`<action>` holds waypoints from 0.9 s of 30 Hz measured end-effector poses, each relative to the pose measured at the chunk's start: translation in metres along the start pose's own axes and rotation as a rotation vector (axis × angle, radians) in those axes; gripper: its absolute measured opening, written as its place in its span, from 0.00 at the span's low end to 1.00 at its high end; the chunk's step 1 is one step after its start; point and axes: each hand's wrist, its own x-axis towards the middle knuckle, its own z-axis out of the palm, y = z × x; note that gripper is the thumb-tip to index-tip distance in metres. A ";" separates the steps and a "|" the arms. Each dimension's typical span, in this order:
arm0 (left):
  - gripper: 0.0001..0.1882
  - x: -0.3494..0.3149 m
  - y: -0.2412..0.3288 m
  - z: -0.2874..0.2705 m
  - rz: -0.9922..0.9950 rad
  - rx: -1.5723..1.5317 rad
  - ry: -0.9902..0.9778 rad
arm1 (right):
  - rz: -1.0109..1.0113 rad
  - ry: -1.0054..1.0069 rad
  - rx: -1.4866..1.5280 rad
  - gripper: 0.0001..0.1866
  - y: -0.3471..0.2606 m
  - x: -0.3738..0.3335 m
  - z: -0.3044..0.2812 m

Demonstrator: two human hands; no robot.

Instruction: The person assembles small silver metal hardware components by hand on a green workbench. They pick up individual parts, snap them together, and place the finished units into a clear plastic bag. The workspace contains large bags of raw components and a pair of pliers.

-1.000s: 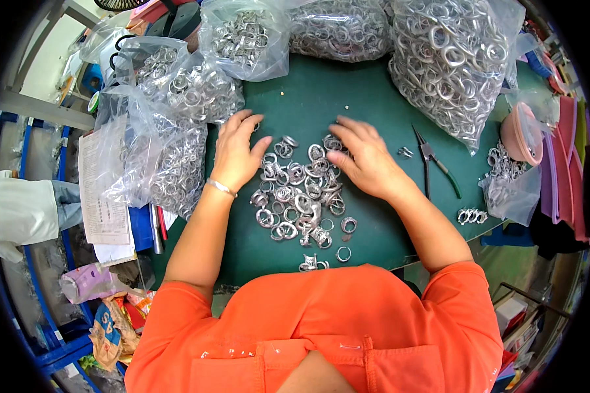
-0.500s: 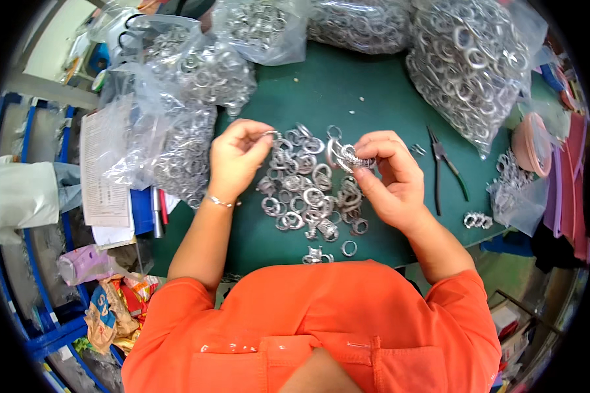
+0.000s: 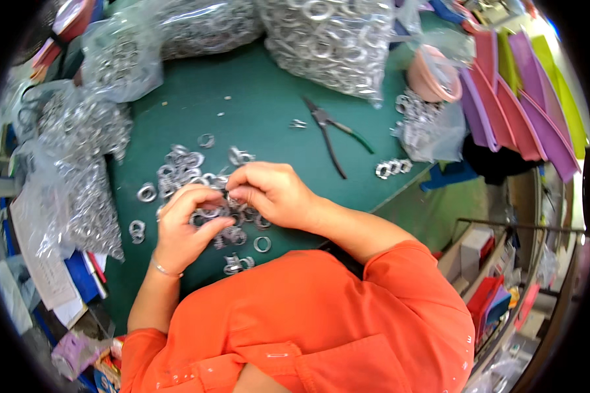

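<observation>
Metal rings, silver-coloured, one loose pile [image 3: 178,169]: spread over a green tabletop [image 3: 262,131], before the wearer's body, partly covered by both hands. Single rings are scattered round its edges.

Left hand [image 3: 179,226]: placed over the pile's near side, half open, fingers curled, thumb set apart from them; whether a ring is gripped cannot be told. A bracelet [image 3: 166,269] is worn at the wrist.

Right hand [image 3: 283,196]: placed over the pile's right side, thumb and forefinger drawn together close by the left fingers; what is pinched there, if anything, is blurred and cannot be told.

Pliers [image 3: 322,118], one green handle seen: laid open, right of the pile.

Joined rings, one short row [image 3: 393,169]: laid near the table's right edge.

Pink tub [image 3: 423,80]: stood just beyond a small clear bag [image 3: 421,134] of metal pieces.

Large clear bag [image 3: 328,49], ring-filled: set at the far side.
</observation>
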 end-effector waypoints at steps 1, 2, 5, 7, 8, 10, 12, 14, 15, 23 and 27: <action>0.21 0.003 0.004 -0.001 0.111 0.130 0.006 | 0.083 0.060 0.010 0.03 0.004 -0.007 -0.012; 0.23 0.005 0.006 -0.004 0.220 0.265 0.021 | 0.160 0.118 0.026 0.03 0.010 -0.014 -0.022; 0.25 0.003 0.000 -0.006 0.262 0.530 0.139 | 0.253 0.514 -0.040 0.02 0.023 -0.024 -0.076; 0.27 0.003 -0.001 -0.005 0.189 0.604 0.125 | 0.073 0.625 -0.768 0.03 0.026 -0.031 -0.135; 0.28 0.001 -0.002 -0.003 0.137 0.643 0.120 | 0.044 0.682 -0.958 0.03 0.028 -0.034 -0.160; 0.28 0.000 -0.005 -0.004 0.123 0.642 0.094 | 0.161 0.738 -1.271 0.04 0.035 -0.040 -0.205; 0.27 -0.003 -0.009 -0.007 0.139 0.654 0.065 | 0.204 0.719 -1.404 0.04 0.043 -0.041 -0.229; 0.25 -0.004 -0.011 -0.011 0.182 0.683 0.037 | -0.028 0.750 -1.242 0.04 0.036 -0.029 -0.213; 0.23 -0.007 -0.010 -0.009 0.196 0.705 0.056 | -0.051 0.727 -1.148 0.03 0.029 -0.023 -0.193; 0.13 -0.015 -0.012 -0.016 0.212 0.602 0.134 | -0.136 -0.270 -0.623 0.33 0.011 -0.011 -0.029; 0.11 -0.034 -0.028 -0.022 0.074 0.346 0.292 | -0.058 -0.261 -0.442 0.21 0.026 -0.018 -0.019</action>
